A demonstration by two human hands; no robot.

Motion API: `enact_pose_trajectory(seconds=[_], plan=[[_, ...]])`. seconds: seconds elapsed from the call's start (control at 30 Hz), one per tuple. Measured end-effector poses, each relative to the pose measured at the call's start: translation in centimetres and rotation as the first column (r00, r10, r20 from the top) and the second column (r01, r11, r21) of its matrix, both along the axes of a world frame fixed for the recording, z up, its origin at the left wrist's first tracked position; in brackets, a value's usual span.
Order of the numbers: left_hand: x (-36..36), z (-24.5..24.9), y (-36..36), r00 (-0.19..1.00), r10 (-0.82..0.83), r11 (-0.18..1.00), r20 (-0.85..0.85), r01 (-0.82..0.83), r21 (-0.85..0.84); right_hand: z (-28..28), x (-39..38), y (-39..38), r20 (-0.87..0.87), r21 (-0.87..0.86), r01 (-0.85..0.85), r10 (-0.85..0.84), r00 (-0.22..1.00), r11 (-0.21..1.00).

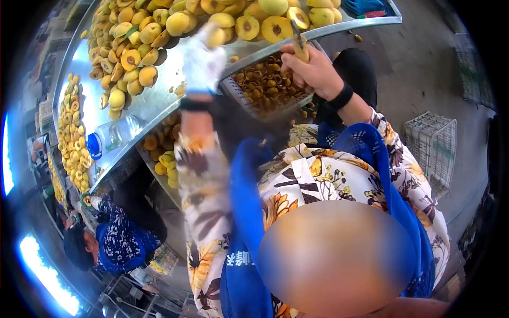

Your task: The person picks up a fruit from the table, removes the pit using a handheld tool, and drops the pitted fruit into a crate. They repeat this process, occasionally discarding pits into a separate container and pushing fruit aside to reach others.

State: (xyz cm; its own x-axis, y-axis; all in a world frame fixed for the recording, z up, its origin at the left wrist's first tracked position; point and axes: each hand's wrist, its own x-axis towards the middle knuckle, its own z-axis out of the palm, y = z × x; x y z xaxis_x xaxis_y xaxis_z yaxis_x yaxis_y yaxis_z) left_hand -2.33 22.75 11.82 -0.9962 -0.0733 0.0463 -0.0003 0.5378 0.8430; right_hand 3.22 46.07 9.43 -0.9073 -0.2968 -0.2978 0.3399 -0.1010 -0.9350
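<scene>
My left hand (204, 63), in a white glove and blurred by motion, is closed on a yellow fruit (216, 37) over the metal table's front edge. Bare, with a black band at the wrist, my right hand (313, 68) grips a small pitting knife (299, 43) by its handle, blade pointing up toward the table. Halved and whole yellow fruits (277, 29) are heaped on the metal table (168, 66) beyond both hands. Below my right hand stands a crate (246, 103) holding many brown pits or scraps (265, 79).
A clear bottle with a blue cap (115, 135) lies on the table at the left, near another fruit row (74, 138). Another crate of fruit (167, 167) is under the edge. A co-worker (122, 233) sits at lower left. An upright white crate (432, 151) stands on the right floor.
</scene>
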Motion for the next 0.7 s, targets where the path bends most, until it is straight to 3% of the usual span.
enact_pose_trajectory(seconds=[0.03,0.1,0.13,0.2,0.23,0.27,0.3,0.33,0.4,0.43,0.47,0.5,0.57,0.63,0.7], plan=[[2.8,1.4,1.8,0.976,-0.082,0.979,-0.203,0.041,-0.197,-0.1,-0.6,-0.4,0.062,-0.116,-0.027,0.034,0.998,0.993],[6.5,3.1,4.9,0.929,-0.188,0.905,-0.32,0.037,-0.424,0.7,-0.9,-1.8,0.125,-0.282,-0.056,0.095,0.988,0.958],[7.5,2.1,5.7,0.883,-0.204,0.885,-0.423,-0.019,-0.465,0.2,-1.1,-2.3,0.146,-0.323,-0.073,0.126,0.981,0.944],[9.1,2.1,6.7,0.885,-0.196,0.867,-0.422,-0.045,-0.497,1.3,-0.7,-3.3,0.105,-0.246,-0.057,0.086,0.991,0.968],[9.4,1.8,6.6,0.891,-0.155,0.915,-0.426,-0.033,-0.401,1.4,-0.5,-3.2,0.128,-0.264,-0.056,0.092,0.987,0.963],[9.8,2.0,6.0,0.913,-0.133,0.987,-0.385,0.085,-0.14,1.4,-0.4,-3.1,0.152,-0.28,-0.052,0.098,0.984,0.959],[10.4,2.5,6.2,0.965,0.029,0.945,-0.26,0.058,0.322,1.3,-0.2,-3.0,0.179,-0.298,-0.046,0.103,0.978,0.954],[10.8,3.0,6.5,0.99,0.122,0.705,-0.074,-0.034,0.709,1.1,-0.2,-3.0,0.164,-0.302,-0.06,0.114,0.98,0.951],[10.2,1.5,5.8,0.989,0.098,0.506,0.115,-0.149,0.849,0.8,-0.1,-3.1,0.136,-0.312,-0.09,0.138,0.981,0.946],[10.2,1.6,5.6,0.971,-0.038,0.419,0.237,-0.2,0.886,0.5,-0.4,-2.8,0.077,-0.237,-0.192,0.215,0.973,0.952],[10.2,1.8,5.5,0.924,-0.184,0.335,0.335,-0.262,0.905,0.6,-0.5,-3.0,-0.053,-0.023,-0.187,0.186,0.981,0.982],[9.9,-0.5,5.5,0.893,-0.08,0.28,0.444,-0.407,0.869,0.7,-0.6,-3.3,-0.186,0.187,-0.143,0.178,0.966,0.972],[9.3,-1.4,4.8,0.871,-0.008,0.202,0.492,-0.481,0.853,0.6,-0.4,-4.1,-0.418,0.549,0.04,0.233,0.878,0.835],[9.2,-0.9,4.9,0.844,0.095,0.134,0.528,-0.536,0.833,0.1,-0.4,-3.6,-0.459,0.603,0.097,0.245,0.854,0.792],[9.0,-1.1,4.4,0.853,0.075,0.073,0.516,-0.52,0.851,-0.1,-0.1,-3.1,-0.528,0.602,0.129,0.272,0.805,0.788]])
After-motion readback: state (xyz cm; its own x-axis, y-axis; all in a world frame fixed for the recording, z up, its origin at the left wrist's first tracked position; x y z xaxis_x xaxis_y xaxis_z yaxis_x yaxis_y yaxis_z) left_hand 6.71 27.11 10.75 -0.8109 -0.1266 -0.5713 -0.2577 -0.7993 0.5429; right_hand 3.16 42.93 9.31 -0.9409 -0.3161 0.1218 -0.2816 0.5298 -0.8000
